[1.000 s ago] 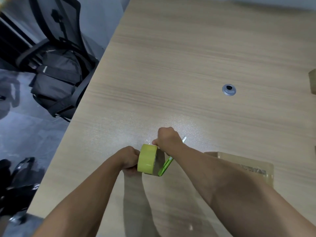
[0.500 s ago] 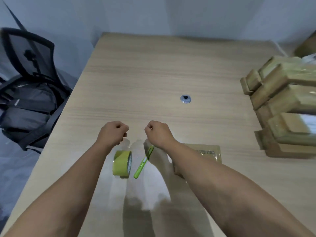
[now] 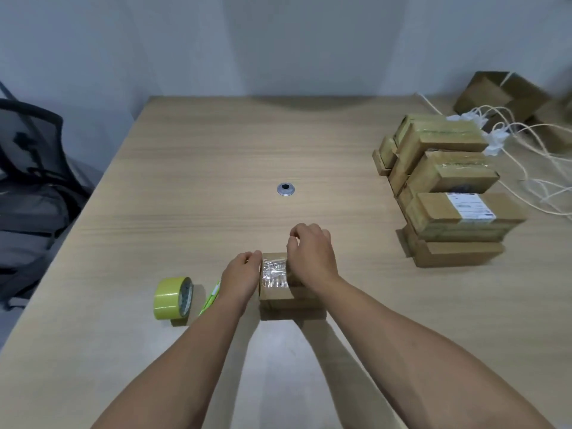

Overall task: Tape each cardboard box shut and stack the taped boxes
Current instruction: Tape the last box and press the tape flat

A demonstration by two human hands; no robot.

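Observation:
A small cardboard box (image 3: 280, 297) lies on the table in front of me, and a strip of clear tape (image 3: 274, 270) runs across its top. My left hand (image 3: 243, 274) sits at the box's left edge, fingers curled, pinching one end of the strip. Over the box's far right part, my right hand (image 3: 309, 252) is curled and holds the other end. A yellow-green tape roll (image 3: 173, 297) stands on its edge to the left. Beside it lies a green cutter (image 3: 212, 297), partly hidden by my left wrist. Taped boxes (image 3: 448, 187) are stacked at the right.
A metal cable grommet (image 3: 285, 189) sits mid-table. White cables (image 3: 526, 150) and more cardboard boxes (image 3: 507, 97) lie at the far right. A black chair with a bag (image 3: 31, 181) stands left of the table (image 3: 185, 150).
Both hands left the tape roll and cutter on the table and carried a clear strip right onto the small box. The view swung up and right.

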